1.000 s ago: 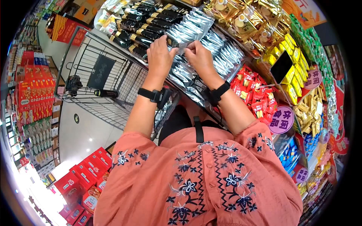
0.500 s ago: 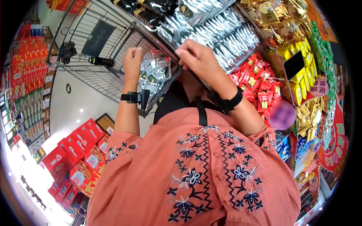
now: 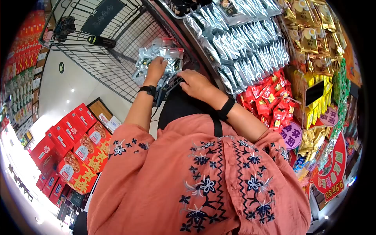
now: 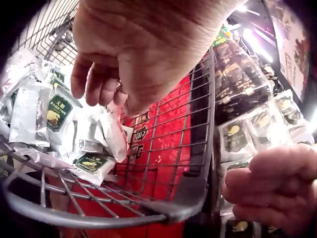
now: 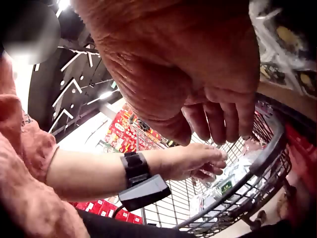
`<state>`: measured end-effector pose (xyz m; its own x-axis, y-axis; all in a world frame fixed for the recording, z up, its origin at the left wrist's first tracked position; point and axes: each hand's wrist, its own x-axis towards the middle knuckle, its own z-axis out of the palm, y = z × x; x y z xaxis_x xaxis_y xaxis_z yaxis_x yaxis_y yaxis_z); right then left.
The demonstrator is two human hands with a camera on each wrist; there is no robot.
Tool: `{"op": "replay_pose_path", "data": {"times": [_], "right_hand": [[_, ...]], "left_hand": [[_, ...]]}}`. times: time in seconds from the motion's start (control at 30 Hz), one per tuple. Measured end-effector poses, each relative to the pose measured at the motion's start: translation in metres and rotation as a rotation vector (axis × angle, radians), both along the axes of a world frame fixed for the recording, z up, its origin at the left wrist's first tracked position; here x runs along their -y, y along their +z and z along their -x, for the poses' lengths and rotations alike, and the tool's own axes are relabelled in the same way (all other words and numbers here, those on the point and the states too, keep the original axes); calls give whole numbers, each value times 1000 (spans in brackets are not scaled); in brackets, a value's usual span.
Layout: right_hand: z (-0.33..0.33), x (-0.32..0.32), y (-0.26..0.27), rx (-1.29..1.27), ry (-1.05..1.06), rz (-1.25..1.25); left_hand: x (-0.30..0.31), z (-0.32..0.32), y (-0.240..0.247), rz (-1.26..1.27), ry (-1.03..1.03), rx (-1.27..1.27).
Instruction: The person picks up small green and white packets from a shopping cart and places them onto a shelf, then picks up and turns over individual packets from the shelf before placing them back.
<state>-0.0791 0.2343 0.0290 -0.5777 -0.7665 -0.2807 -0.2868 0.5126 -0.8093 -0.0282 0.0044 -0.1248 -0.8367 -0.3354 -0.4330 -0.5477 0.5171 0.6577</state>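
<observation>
Silvery clear packets point(image 3: 172, 56) lie heaped in the cart's near end, and the left wrist view shows dark labels on the packets point(image 4: 59, 114). Just over this heap is my left hand point(image 3: 156, 70), its fingers bent loosely downward with no packet seen in them; whether they touch the heap is unclear. My right hand point(image 3: 197, 86) is beside the cart's rim point(image 3: 176, 80), at the display side. Its fingers point(image 5: 215, 119) hang apart and slightly bent, holding nothing visible. Rows of silver packets point(image 3: 243, 47) stand in the display.
A dark bottle point(image 3: 102, 41) lies farther along in the wire cart point(image 3: 84, 58). Red-wrapped sweets point(image 3: 270, 98), gold packs point(image 3: 305, 35) and yellow packs point(image 3: 319, 105) fill the display on the right. Red boxes point(image 3: 62, 141) are stacked at lower left.
Both hands have left the display's silver packets. My left hand has moved over the cart's heap, its fingers now looser; my right hand has come down beside the rim. The head view has shifted too.
</observation>
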Motion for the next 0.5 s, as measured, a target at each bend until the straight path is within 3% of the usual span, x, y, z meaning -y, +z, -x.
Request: {"op": "replay_pose_path", "data": {"times": [0.1, 0.17, 0.27, 0.4, 0.5], "right_hand": [[-3, 2, -21, -93, 17, 47], [0, 4, -25, -72, 44, -7], [6, 7, -26, -78, 20, -5], [9, 11, -25, -29, -67, -37], [11, 9, -33, 18, -81, -47]], "left_hand": [[-8, 25, -2, 275, -166, -92], [-10, 42, -15, 310, -309, -132], [-22, 62, -41, 431, -352, -109], [-27, 72, -53, 391, -461, 22], [-28, 70, -53, 501, -586, 79]]}}
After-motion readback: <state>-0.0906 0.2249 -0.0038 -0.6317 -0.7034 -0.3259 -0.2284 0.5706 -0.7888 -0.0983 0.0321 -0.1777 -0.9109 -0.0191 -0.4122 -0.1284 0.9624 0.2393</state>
